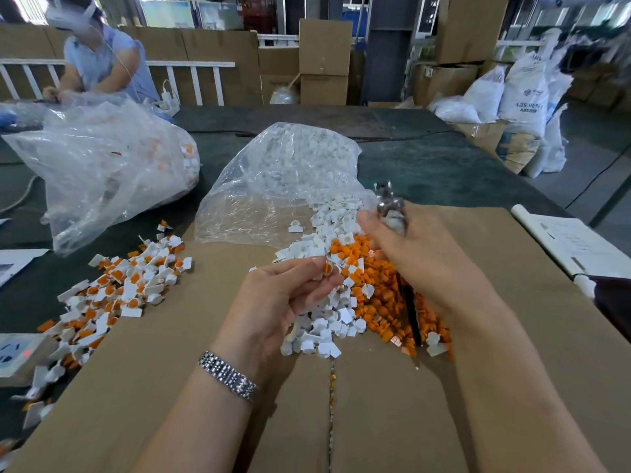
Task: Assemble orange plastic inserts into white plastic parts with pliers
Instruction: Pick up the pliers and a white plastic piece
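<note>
My left hand (273,298) pinches one white part (322,273) with an orange insert (328,268) seated in it, thumb and fingertips closed on its edges. My right hand (420,257) is wrapped round the pliers (389,203), whose metal head sticks up past my knuckles; blur keeps me from telling how the jaws stand.

I judge these pieces very light, stiff and smooth, so they could slip or flick away under a careless squeeze. Best to hold the white part by its flat tab, leaving the socket free, and let the pliers press squarely on the insert; too much force might crack thin plastic.

Loose whites (324,332) and oranges (379,302) lie heaped mid-cardboard (170,387), spilling from a clear bag (280,186). Finished pieces (116,288) spread toward the desk's (444,165) left edge, near a second bag (102,165). The cardboard is flat and matte, good for stopping small parts sliding. Another person (102,59) works at the far left corner. Boxes (324,59) and white sacks (522,93) crowd the room beyond.
</note>
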